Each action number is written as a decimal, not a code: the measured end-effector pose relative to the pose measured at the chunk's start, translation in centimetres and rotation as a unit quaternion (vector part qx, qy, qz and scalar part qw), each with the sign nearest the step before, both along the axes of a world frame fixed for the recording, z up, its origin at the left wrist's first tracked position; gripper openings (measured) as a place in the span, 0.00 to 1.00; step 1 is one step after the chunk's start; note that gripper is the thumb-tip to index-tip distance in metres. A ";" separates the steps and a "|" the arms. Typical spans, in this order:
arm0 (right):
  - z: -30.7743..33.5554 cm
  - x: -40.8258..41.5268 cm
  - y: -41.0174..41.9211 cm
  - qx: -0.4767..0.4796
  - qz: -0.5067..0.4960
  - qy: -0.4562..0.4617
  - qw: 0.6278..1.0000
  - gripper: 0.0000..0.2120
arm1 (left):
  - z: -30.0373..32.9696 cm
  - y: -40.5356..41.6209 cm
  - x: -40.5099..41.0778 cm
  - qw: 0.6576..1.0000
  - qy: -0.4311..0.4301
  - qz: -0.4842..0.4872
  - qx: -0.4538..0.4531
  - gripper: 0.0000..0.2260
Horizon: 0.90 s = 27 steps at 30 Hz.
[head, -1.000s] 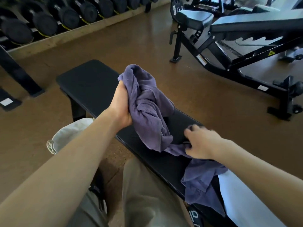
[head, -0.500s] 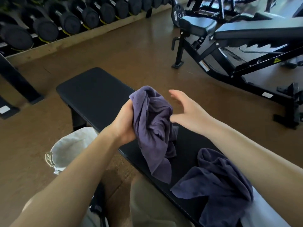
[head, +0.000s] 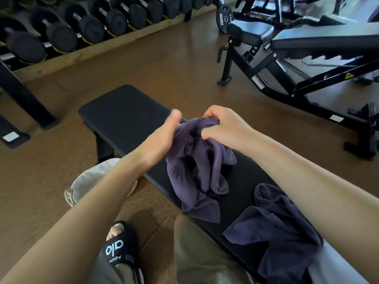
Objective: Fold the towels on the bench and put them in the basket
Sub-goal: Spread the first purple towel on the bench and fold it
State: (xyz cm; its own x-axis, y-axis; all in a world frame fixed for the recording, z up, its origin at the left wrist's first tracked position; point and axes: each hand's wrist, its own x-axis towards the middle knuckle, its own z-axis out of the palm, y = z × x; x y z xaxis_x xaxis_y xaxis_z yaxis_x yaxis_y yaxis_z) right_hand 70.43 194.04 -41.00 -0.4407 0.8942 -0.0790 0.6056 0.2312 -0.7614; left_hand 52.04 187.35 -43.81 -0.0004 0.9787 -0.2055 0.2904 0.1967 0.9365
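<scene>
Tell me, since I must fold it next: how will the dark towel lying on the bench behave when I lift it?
Probably floppy: the dark towel lies crumpled in soft folds on the bench. It likely sags and drapes from any grip, as the purple towel does from the right hand. One edge hangs over the bench side, so it may slide off if nudged.

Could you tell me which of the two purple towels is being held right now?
The lighter purple towel, nearer the bench's far end: the right hand grips its top. The darker towel lies untouched.

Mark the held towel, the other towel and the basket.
held towel (head: pixel 196 167), head view, hanging middle fold.
other towel (head: pixel 283 226), head view, crumpled centre, on bench.
basket (head: pixel 86 181), head view, pale inner wall.
</scene>
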 end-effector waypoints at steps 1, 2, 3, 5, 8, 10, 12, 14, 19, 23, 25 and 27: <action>0.4 0.0 0.1 0.007 -0.001 -0.001 1.000 0.10 | 0.4 -0.3 0.2 0.994 0.100 -0.031 0.044 0.18; 0.8 0.1 0.1 0.015 -0.008 0.000 1.000 0.09 | 0.6 -0.4 0.2 0.973 0.208 -0.042 0.087 0.13; 1.1 0.4 0.2 0.026 -0.020 0.001 0.999 0.08 | 0.5 -0.3 0.0 0.953 0.276 -0.043 0.119 0.11; 1.4 1.2 0.1 0.065 -0.048 -0.005 0.997 0.07 | 0.8 -0.1 -0.5 0.943 0.303 -0.032 0.133 0.07; 1.0 2.4 -0.3 0.164 -0.049 -0.080 0.982 0.08 | 2.1 -0.1 -1.1 0.926 0.341 -0.041 0.154 0.04; 0.8 3.0 -0.7 0.213 -0.030 -0.146 0.966 0.08 | 2.9 0.0 -1.5 0.879 0.431 -0.075 0.187 0.07; 1.0 3.5 -1.2 0.220 -0.006 -0.173 0.960 0.07 | 3.1 0.0 -2.1 0.819 0.523 -0.095 0.214 0.08; 1.5 3.6 -1.9 0.188 0.034 -0.180 0.965 0.06 | 2.9 -0.2 -2.7 0.766 0.585 -0.119 0.240 0.09; 1.6 2.6 -3.9 0.063 0.139 -0.170 0.973 0.11 | 1.9 -1.4 -5.3 0.659 0.703 -0.179 0.199 0.12; 0.7 1.4 -4.4 0.019 0.140 -0.134 0.981 0.13 | 1.4 -1.4 -7.6 0.608 0.748 -0.203 0.173 0.15; 0.1 1.3 -4.1 0.026 0.142 -0.140 0.980 0.11 | 1.3 -0.9 -8.4 0.598 0.752 -0.205 0.184 0.24; -0.5 1.7 -3.3 0.050 0.128 -0.151 0.979 0.06 | 1.3 -0.2 -8.8 0.604 0.742 -0.216 0.192 0.32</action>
